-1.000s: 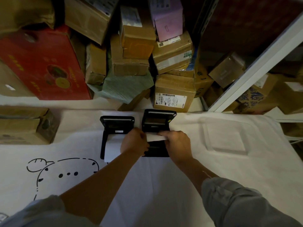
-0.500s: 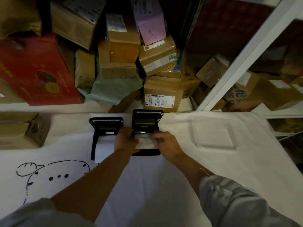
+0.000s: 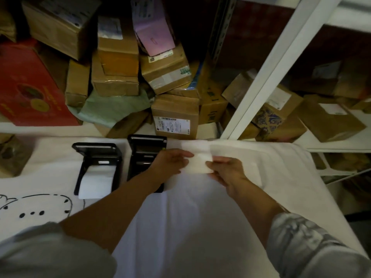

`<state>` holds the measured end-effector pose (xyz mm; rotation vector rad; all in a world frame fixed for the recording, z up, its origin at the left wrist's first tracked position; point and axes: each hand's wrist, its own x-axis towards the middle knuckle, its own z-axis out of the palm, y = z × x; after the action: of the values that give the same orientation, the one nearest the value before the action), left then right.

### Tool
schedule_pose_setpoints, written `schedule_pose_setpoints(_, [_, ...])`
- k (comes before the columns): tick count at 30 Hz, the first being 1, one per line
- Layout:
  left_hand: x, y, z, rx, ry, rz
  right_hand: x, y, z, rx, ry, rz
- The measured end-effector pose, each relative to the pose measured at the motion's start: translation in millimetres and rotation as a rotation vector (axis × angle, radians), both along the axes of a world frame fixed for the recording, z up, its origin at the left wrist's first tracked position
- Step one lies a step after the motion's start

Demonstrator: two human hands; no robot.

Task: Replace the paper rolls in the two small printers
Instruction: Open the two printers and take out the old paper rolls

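Paper roll (image 3: pixel 197 163): now right of the right printer (image 3: pixel 145 157), lifted out of its bay.
Left hand (image 3: pixel 170 162): pinching the roll's left end.
Right hand (image 3: pixel 227 171): pinching its right end.
Left printer (image 3: pixel 97 163): lid open, paper strip unchanged on the tabletop (image 3: pixel 190 227).

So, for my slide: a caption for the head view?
Both hands hold a white paper piece beside two open printers.

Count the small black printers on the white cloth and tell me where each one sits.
2. The left printer lies open with white paper trailing toward the person. The right printer sits just beside it, lid up, partly covered by the left forearm. None seems hidden.
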<state>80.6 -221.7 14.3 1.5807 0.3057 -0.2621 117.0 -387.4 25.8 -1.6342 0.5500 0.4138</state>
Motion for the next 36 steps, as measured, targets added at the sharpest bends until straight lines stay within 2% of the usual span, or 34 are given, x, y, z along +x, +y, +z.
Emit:
schedule_pose_setpoints(3, [24.0, -44.1, -5.6, 0.119, -0.049, 0.11, 16.7, -37.3, -2.3, -0.067, -0.112, -0.211])
schedule_pose_setpoints(7, [44.8, -89.9, -17.4, 0.577, -0.169, -0.043, 35.4, -77.1, -20.6, -0.192, -0.083, -0.224])
schedule_pose_setpoints(12, [52.2, -113.4, -26.2, 0.774, -0.048, -0.117, 45.7, -100.6, -48.9, -0.363, 0.013, 0.028])
schedule_pose_setpoints(14, [54.2, -117.0, -28.2, 0.841, 0.018, -0.164, 48.6, -99.2, -61.4, -0.448, 0.0, 0.159])
schedule_pose_setpoints(17, [53.7, -120.0, -28.6, 1.008, 0.016, -0.204, 54.4, -91.4, -73.3, -0.66, -0.056, 0.34])
schedule_pose_setpoints(19, [51.3, -118.7, -28.9, 1.088, 0.023, -0.204, 55.2, -86.3, -77.0, -0.725, -0.083, 0.401])
schedule_pose_setpoints(23, [47.9, -110.2, -35.1, 1.027, 0.141, -0.23, 51.5, -78.3, -80.8, -0.887, -0.159, 0.523])
schedule_pose_setpoints(26, [46.7, -108.6, -39.0, 0.974, 0.164, -0.236, 51.3, -72.1, -85.9, -1.015, -0.189, 0.594])
schedule_pose_setpoints(29, [44.2, -108.1, -41.1, 0.921, 0.173, -0.245, 52.5, -66.1, -89.1, -0.987, -0.189, 0.612])
schedule_pose_setpoints(32, [38.6, -102.4, -38.4, 0.862, 0.107, -0.229, 49.3, -61.1, -83.6, -1.016, -0.214, 0.595])
schedule_pose_setpoints(34, [34.2, -92.7, -33.5, 0.848, 0.056, -0.203, 42.7, -54.7, -73.6, -1.015, -0.321, 0.505])
schedule_pose_setpoints(36, [30.4, -76.3, -28.3, 0.854, 0.016, -0.169, 32.2, -39.6, -58.2, -0.886, -0.456, 0.406])
